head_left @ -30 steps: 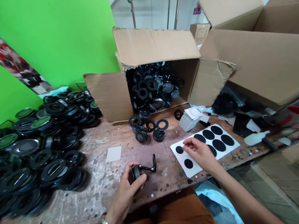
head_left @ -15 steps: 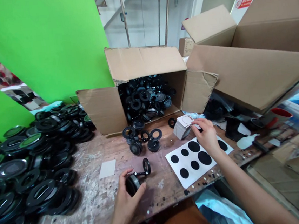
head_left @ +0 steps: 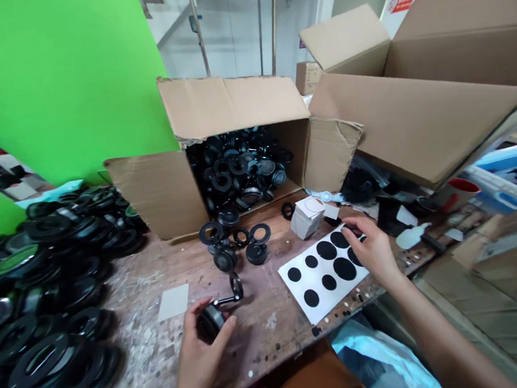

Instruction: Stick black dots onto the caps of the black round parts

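In the head view my left hand (head_left: 203, 339) grips a black round-based holder (head_left: 211, 322), which has a smaller ring on a short metal arm. The holder is tilted just above the bench, its ring pointing away to the right. My right hand (head_left: 373, 247) is over the far right part of a white sheet of black round stickers (head_left: 301, 284). Its thumb and forefinger are pinched near the sheet's far edge; whatever is between them, if anything, is hidden. Several similar holders (head_left: 225, 258) stand on the bench beyond my left hand.
Piles of black rings and discs (head_left: 59, 359) cover the left side. An open cardboard box (head_left: 153, 192) lies on its side, full of black parts. Near the sheet are a small white paper block (head_left: 306, 217) and a grey square card (head_left: 174, 302). A larger carton (head_left: 415, 112) stands right.
My right hand has left the small white block and come down onto the far right part of the sticker sheet. My left hand still holds the holder, its ring turned slightly. The view has shifted.
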Demonstrator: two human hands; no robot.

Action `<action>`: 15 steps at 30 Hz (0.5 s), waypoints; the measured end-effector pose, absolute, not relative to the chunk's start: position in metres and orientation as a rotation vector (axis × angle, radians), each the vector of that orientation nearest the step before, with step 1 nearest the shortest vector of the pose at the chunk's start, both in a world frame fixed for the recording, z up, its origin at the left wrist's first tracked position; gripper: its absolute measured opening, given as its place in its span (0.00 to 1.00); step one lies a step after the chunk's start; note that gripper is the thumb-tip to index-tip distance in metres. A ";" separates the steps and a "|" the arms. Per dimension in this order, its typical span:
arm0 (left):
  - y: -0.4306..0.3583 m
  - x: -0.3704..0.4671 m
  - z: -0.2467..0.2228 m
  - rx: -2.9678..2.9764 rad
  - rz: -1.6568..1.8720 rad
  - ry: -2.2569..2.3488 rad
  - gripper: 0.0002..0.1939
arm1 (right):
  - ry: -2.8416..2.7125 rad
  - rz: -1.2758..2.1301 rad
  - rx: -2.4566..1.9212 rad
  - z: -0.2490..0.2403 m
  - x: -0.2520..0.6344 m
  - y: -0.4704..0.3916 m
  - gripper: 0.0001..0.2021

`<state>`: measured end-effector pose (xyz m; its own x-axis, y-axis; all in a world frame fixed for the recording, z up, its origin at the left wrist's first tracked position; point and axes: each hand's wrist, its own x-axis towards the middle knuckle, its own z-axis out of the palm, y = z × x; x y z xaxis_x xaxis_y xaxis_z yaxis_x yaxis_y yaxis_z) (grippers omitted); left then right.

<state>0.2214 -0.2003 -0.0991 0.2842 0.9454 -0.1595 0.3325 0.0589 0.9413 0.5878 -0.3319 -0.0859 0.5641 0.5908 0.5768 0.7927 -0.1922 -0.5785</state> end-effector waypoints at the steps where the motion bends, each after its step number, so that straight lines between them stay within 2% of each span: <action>1: -0.197 0.221 -0.102 1.521 0.738 1.254 0.37 | -1.093 -0.226 -1.923 -0.092 0.588 -0.343 0.11; 4: -0.187 0.219 -0.116 1.765 0.798 1.263 0.38 | -1.054 -0.146 -2.018 -0.110 0.588 -0.372 0.11; 10: -0.170 0.214 -0.130 2.173 0.785 1.287 0.40 | -1.098 -0.204 -2.131 -0.140 0.588 -0.406 0.12; 13: -0.172 0.217 -0.116 2.242 0.830 1.353 0.42 | -1.056 -0.269 -2.184 -0.150 0.599 -0.410 0.18; 15: -0.179 0.221 -0.103 2.339 0.903 1.390 0.39 | -1.009 -0.292 -2.243 -0.154 0.608 -0.408 0.25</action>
<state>0.2214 -0.1788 -0.1030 0.3441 0.8617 0.3730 0.6907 -0.5014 0.5211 0.6077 -0.4078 -0.1542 0.6784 0.5867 0.4422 0.7322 -0.4902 -0.4728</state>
